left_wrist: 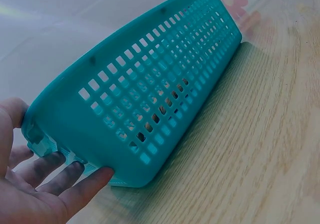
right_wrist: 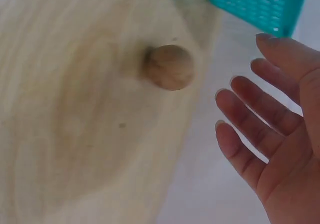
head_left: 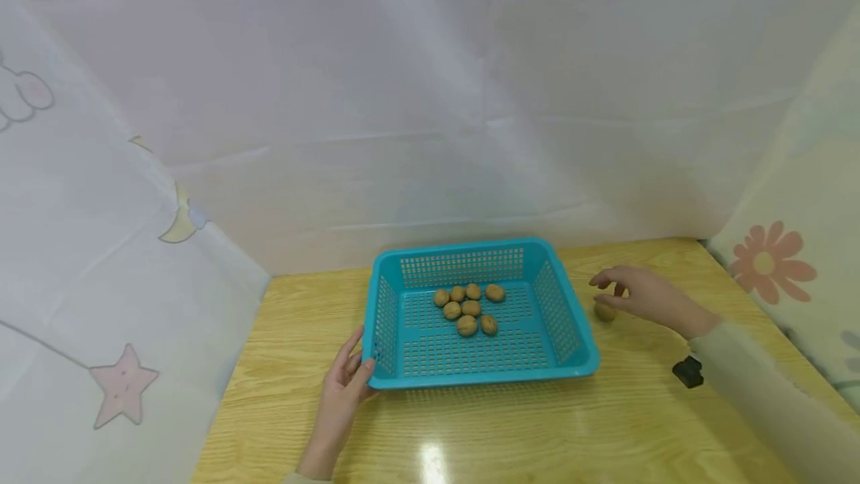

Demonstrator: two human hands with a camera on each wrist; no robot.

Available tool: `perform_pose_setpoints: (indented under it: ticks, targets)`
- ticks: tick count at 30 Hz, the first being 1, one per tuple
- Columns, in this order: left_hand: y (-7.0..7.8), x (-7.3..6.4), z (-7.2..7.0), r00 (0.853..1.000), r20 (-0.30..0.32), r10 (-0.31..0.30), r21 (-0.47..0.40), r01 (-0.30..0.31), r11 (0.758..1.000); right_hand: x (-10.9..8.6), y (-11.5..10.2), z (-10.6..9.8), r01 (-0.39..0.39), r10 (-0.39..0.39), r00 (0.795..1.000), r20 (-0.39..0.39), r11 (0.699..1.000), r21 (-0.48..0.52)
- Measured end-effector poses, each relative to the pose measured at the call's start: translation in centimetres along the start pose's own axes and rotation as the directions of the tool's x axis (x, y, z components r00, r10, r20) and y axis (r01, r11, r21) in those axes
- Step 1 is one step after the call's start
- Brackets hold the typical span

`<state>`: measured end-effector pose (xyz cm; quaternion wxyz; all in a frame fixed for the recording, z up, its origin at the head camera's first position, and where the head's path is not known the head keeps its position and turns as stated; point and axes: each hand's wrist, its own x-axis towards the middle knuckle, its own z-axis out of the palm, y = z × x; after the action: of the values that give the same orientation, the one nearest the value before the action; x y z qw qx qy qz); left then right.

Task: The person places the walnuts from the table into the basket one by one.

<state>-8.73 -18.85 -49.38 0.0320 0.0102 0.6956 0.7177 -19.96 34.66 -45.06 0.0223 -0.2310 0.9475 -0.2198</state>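
Note:
A turquoise plastic basket (head_left: 484, 377) with perforated walls stands on the table, and several walnuts (head_left: 471, 308) lie grouped on its floor. At its near left corner my left hand (head_left: 338, 398) holds the basket. In the left wrist view the thumb is at the rim and the fingers (left_wrist: 87, 186) lie against the outer end wall. To the right of the basket, a single walnut (head_left: 604, 312) rests on the wood. My right hand (head_left: 646, 296) hovers by this walnut with fingers loosely bent and nothing in them; the right wrist view shows a gap between fingertips and walnut (right_wrist: 170, 68).
The wooden table (head_left: 295, 342) has its back edge against a pale cloth wall (head_left: 430, 133). Printed cloth also hangs at the left and right sides. A small black device (head_left: 688, 371) sits at the right wrist.

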Motion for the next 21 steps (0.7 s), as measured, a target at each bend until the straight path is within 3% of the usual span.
perform_pose_setpoints:
  ticks: [10, 21]
  targets:
    - [0.1, -0.2, 0.0, 1.0, 0.007, 0.001, -0.002, 0.0, 1.0, -1.0, 2.7, 2.8, -0.137, 0.13, 0.988, 0.081, 0.986, 0.091]
    - [0.1, -0.1, -0.1, 1.0, 0.015, 0.013, -0.001, -0.013, 1.0, -1.2, 3.2, 3.5, -0.144, 0.135, 0.987, 0.09, 0.983, 0.113]
